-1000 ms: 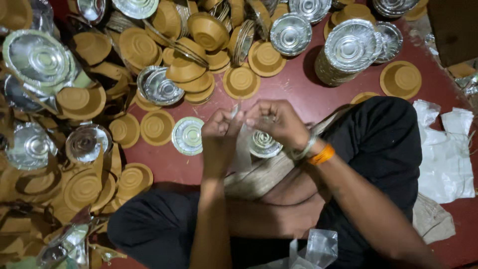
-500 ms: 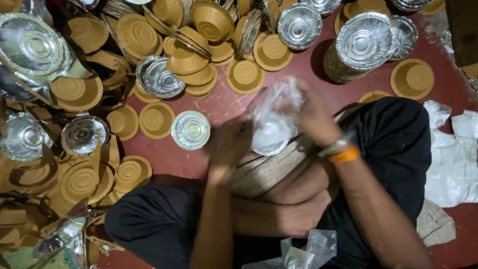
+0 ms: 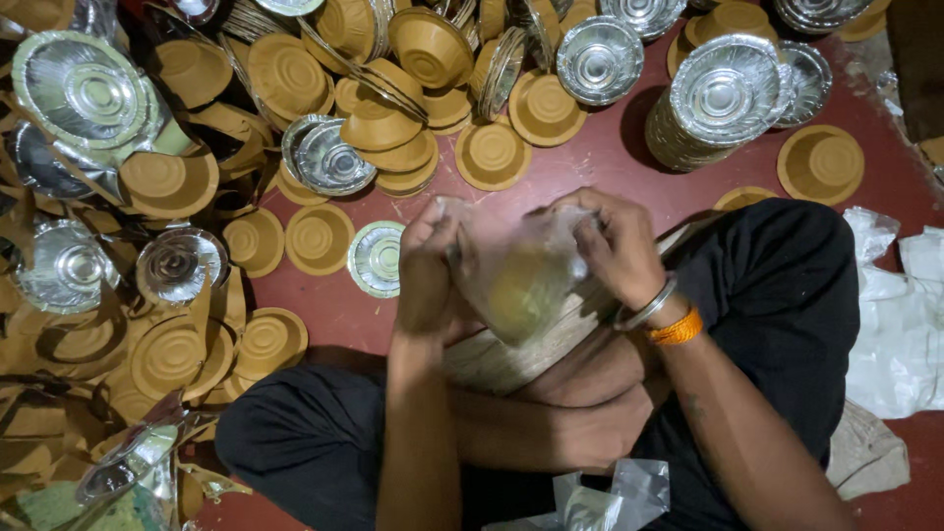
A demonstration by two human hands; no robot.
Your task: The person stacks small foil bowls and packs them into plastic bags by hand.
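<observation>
Clear plastic bag (image 3: 511,270), thin and crumpled, held up between both hands over the lap of a person seated cross-legged in black trousers (image 3: 777,295); something brownish shows through the film, too blurred to identify. Left hand (image 3: 428,270): fingers curled closed, pinching the bag's left edge. Right hand (image 3: 615,241): fingers bent and closed on the bag's upper right edge; wrist carries a metal bangle (image 3: 646,307) and, just beside it, an orange band (image 3: 677,328). Stack of brown paper bowls (image 3: 511,349), lying on its side across the lap directly beneath the bag. Dark red floor (image 3: 610,162) beyond the knees. Loose paper bowls, brown outside and silver-foil inside, spread over the floor to the left and ahead; one foil-side-up bowl (image 3: 377,258) lies just left of the left hand. Tall stack of foil-lined bowls (image 3: 713,103) stands ahead of the right hand. White plastic sheets (image 3: 900,315) lie at the right edge. Further clear bags (image 3: 605,497) rest near the bottom edge.
</observation>
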